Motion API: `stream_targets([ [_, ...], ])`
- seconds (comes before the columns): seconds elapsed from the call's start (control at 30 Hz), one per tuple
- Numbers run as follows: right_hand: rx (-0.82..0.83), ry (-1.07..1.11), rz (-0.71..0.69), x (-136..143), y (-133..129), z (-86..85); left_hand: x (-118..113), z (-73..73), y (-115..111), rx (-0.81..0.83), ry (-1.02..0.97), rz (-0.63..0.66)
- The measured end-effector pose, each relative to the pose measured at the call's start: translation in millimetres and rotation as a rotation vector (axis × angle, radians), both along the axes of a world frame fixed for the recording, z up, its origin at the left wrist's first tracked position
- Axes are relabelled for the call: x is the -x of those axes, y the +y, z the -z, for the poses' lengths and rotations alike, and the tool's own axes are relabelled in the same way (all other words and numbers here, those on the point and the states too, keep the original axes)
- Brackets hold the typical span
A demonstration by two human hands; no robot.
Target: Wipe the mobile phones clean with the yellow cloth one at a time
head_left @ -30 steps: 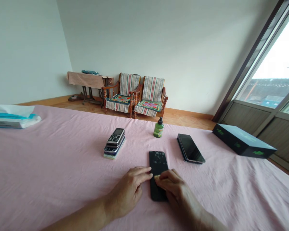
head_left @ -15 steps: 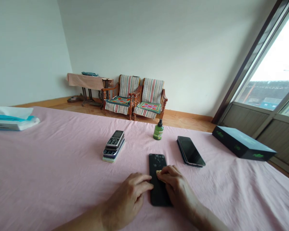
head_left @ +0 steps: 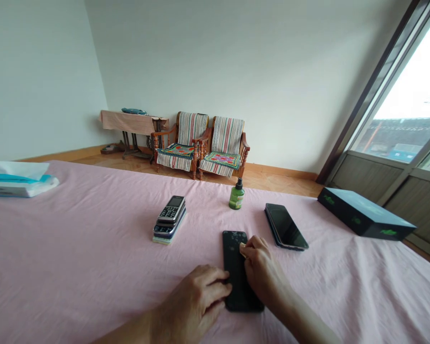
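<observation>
In the head view, a black smartphone [head_left: 238,282] lies flat on a pink cloth [head_left: 93,248], between the person's 2 hands, its long side running away from the viewer. Pale specks show on its black face near the far end.

The left hand [head_left: 198,301] is loosely open, fingers a little bent, with fingertips resting on the phone's left edge; it has hold of nothing that shows. The right hand [head_left: 263,267] is mostly closed, pinching a small pale-yellow pad [head_left: 242,248] against the phone's upper right part.

Beyond the left hand sits a stack of phones [head_left: 169,217], a silver-and-black keypad phone on top. A green bottle [head_left: 236,198] with a black top stands upright farther back. To the right lies a stack of smartphones [head_left: 286,227], and past it a black box [head_left: 365,212] with green marks. A tissue pack [head_left: 17,185] lies at the far left. Behind, 2 wooden armchairs [head_left: 191,129] with striped covers stand side by side, near a cloth-draped table [head_left: 127,123].
</observation>
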State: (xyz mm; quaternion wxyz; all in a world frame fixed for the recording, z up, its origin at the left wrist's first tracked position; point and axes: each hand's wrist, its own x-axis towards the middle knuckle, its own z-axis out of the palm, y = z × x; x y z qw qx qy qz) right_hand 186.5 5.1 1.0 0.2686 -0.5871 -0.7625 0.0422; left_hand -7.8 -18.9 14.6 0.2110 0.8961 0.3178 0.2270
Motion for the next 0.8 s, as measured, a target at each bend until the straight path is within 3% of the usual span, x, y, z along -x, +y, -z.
stream_targets([
  [0.07,-0.006,0.0,0.01,2.0,0.9,2.2,-0.2,0.4,-0.2,-0.001,-0.011,-0.004],
  [0.23,-0.009,0.024,-0.121,20.1,0.6,4.7,-2.0,-2.0,0.0,0.032,-0.017,0.016],
  [0.47,-0.009,-0.012,0.08,3.3,9.1,3.2,-0.6,2.0,1.3,-0.01,-0.021,0.001],
  [0.63,-0.101,0.029,0.028,-9.3,26.8,7.9,0.6,3.3,0.7,-0.017,-0.055,-0.002],
  [0.8,-0.063,0.034,0.042,-9.3,13.7,8.4,0.7,3.6,0.4,-0.02,-0.037,-0.004],
])
